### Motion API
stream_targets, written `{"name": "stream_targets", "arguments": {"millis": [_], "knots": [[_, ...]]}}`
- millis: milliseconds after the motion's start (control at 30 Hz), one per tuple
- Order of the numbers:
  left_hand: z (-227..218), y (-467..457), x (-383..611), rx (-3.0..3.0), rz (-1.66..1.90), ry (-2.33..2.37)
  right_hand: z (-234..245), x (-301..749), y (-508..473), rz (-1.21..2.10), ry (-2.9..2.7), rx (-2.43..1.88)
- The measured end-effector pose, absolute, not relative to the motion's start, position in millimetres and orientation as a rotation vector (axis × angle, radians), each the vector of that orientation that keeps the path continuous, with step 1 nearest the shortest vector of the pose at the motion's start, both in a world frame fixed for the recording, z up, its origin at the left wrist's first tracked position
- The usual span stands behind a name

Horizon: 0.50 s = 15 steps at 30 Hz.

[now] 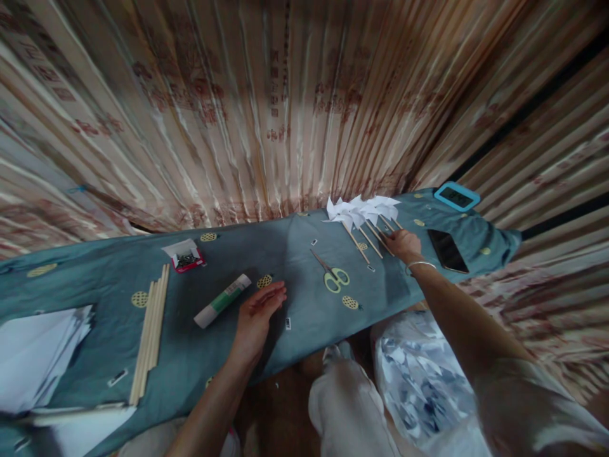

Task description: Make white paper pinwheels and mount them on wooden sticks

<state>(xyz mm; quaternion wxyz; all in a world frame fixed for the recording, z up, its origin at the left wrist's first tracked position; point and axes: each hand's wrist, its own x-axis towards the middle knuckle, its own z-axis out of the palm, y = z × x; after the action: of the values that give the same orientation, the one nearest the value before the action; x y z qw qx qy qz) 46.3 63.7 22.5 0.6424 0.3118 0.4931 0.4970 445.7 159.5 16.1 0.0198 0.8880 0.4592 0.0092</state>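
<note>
Two hands are in view over the table (295, 241), which wears a blue-green cloth. My left hand (257, 314) lies low at centre frame, fingers stretched out and holding nothing, just beside the glue stick (222, 300). My right hand (403, 246) is out at the right of the frame, on the lower ends of the pinwheel sticks (368, 244). Its fingers curl over them, but I cannot tell whether they actually pinch one.

The paper pinwheels (364, 209) sit bunched at the far edge, heads overlapping against the curtain (266, 114). I judge the wooden ends are the right place for contact. Taking one stick alone and drawing it along its own line should spare the folded paper, since the heads look ready to snag each other.

The scissors (333, 274) lie between my hands, near the sticks, so a low sweep could knock them. A dark phone (447, 251) rests just right of my wrist, a blue timer (457, 197) beyond it. At left are a small open box (184, 256), spare wooden sticks (151, 333) and a paper stack (38, 355).
</note>
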Motion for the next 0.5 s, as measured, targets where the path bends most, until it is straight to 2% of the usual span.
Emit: {"name": "stream_targets", "arguments": {"millis": [233, 500], "knots": [[20, 64, 47, 0.73, 1.143, 1.122, 29, 420, 146, 0.13, 1.681, 2.699], [22, 61, 46, 0.752, 1.159, 1.106, 30, 340, 130, 0.101, 2.198, 2.496]]}}
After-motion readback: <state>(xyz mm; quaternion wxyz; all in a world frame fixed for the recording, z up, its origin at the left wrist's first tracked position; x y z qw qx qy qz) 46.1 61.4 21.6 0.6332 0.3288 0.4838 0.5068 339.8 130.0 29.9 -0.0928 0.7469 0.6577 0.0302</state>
